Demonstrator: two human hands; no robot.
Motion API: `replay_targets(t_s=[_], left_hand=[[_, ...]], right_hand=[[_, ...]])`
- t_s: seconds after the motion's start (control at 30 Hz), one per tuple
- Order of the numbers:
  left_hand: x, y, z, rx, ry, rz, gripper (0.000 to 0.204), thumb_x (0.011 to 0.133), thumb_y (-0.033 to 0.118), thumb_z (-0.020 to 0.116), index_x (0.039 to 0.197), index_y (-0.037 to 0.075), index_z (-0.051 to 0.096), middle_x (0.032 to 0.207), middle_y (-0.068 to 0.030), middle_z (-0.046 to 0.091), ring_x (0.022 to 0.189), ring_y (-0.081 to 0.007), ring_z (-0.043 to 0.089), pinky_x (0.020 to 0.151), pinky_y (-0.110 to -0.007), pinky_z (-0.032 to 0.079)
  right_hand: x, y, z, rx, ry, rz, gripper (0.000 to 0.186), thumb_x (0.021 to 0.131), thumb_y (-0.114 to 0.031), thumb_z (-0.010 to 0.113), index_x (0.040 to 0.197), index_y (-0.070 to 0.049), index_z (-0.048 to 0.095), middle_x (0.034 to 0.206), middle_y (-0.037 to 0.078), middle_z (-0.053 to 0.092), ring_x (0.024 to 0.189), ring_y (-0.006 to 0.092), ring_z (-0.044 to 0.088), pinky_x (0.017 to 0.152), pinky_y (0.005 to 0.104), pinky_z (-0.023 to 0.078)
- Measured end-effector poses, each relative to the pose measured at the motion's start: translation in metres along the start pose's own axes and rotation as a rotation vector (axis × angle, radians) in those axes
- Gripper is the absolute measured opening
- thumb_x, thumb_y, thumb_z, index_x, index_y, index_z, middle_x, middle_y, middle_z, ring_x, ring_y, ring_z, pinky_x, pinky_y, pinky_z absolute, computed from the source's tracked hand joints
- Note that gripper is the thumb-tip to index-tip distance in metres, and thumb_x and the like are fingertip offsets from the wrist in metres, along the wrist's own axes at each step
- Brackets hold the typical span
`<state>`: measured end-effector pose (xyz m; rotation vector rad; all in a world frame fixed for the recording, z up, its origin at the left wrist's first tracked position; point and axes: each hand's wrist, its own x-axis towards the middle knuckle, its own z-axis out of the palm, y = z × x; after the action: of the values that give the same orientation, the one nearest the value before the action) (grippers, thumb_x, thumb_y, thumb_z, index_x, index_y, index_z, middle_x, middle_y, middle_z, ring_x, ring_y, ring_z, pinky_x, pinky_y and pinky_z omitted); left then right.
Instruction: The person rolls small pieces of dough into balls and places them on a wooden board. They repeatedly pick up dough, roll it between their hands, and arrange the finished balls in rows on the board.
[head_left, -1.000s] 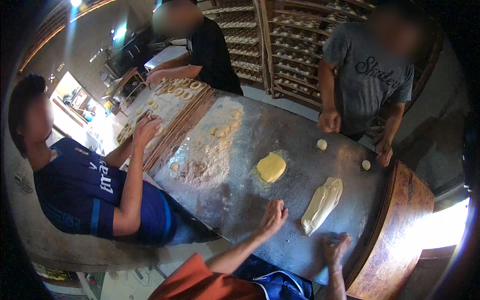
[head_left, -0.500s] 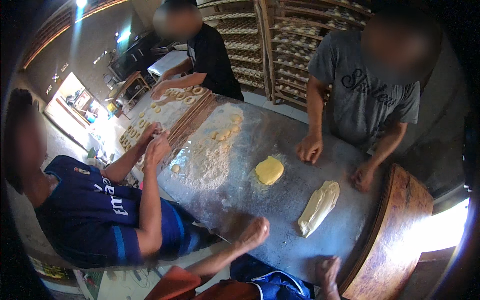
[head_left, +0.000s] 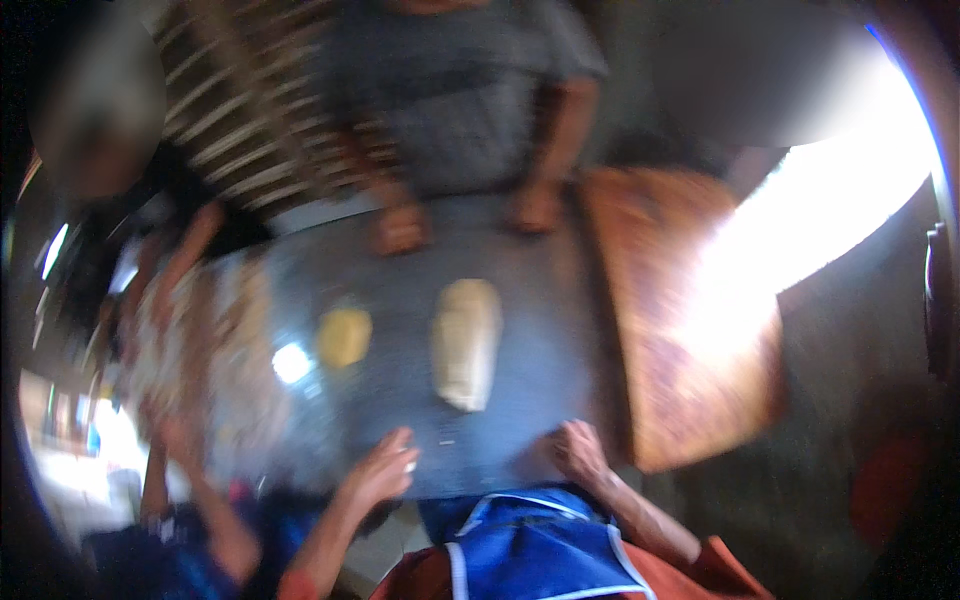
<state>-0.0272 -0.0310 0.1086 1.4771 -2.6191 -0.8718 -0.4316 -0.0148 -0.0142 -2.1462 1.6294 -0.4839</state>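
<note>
Two bare hands of the camera wearer, at the near edge of a dark, smooth-topped worktable (head_left: 545,330); whole view smeared by motion blur. Left hand (head_left: 382,468): forearm rises from the lower edge, slanting up and to the right, wrist roughly in line with it, fingers bent and directed toward the middle of the table. Palm side hidden; cannot tell how tightly it is closed or whether anything is in it. Right hand (head_left: 578,450): forearm leaves an orange sleeve (head_left: 735,570) at lower right and slants up and to the left, fingers curled inward near the table edge; cannot tell whether it grips anything. Hands well apart, a blue apron with white edging (head_left: 540,545) between and below them. Ahead, roughly midway between the two, lies a long, pale cream slab of dough (head_left: 467,345), its length running away from the wearer, apart from both hands. Left of it, a smaller, rounded yellow mass (head_left: 345,338). Across the table, a co-worker in a grey shirt (head_left: 430,110) has both hands (head_left: 402,230) low at the far side. Flour-whitened patch (head_left: 245,370) toward the left; broad orange-brown wooden panel (head_left: 670,320) along the right end. Slatted racks (head_left: 235,110) at upper left.
</note>
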Motion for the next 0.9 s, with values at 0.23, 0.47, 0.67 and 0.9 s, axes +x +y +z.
replay_targets(t_s=[0.23,0.47,0.67,0.9], left_hand=[[0.174,0.187,-0.064,-0.206,0.293,0.445,0.077,0.073,-0.009,0.073,0.144,0.014,0.056,0.124,-0.0145,0.064,0.117,-0.0346,0.063,0.1,-0.046,0.054],[0.292,0.294,0.007,-0.534,0.218,0.674,0.093,0.076,-0.016,0.062,0.159,0.01,0.032,0.126,-0.0125,0.067,0.108,-0.0302,0.069,0.099,-0.039,0.056],[0.306,0.284,0.071,-0.29,0.245,0.665,0.097,0.071,-0.01,0.055,0.163,0.006,0.025,0.149,-0.015,0.053,0.143,-0.0324,0.049,0.123,-0.044,0.035],[0.283,0.272,0.061,-0.387,0.212,0.43,0.087,0.075,0.005,0.082,0.153,0.005,0.041,0.152,-0.0146,0.051,0.142,-0.0325,0.048,0.123,-0.045,0.032]], right_hand=[[-0.004,-0.025,-0.057,-0.055,0.138,0.107,0.034,0.086,-0.023,0.073,0.108,-0.002,0.058,0.106,0.017,0.055,0.1,0.0342,0.058,0.085,0.044,0.053],[-0.074,-0.047,-0.175,0.251,0.698,0.201,0.063,0.077,-0.001,0.086,0.131,-0.003,0.054,0.121,0.018,0.058,0.11,0.0358,0.063,0.089,0.0419,0.059],[-0.104,0.015,-0.18,0.035,0.666,0.229,0.114,0.071,-0.011,0.094,0.159,-0.003,0.022,0.138,0.019,0.06,0.125,0.0337,0.061,0.101,0.0459,0.049],[-0.105,0.028,-0.163,0.151,0.655,0.347,0.122,0.071,-0.022,0.095,0.162,-0.003,0.017,0.135,0.017,0.062,0.128,0.0358,0.056,0.106,0.048,0.042]])
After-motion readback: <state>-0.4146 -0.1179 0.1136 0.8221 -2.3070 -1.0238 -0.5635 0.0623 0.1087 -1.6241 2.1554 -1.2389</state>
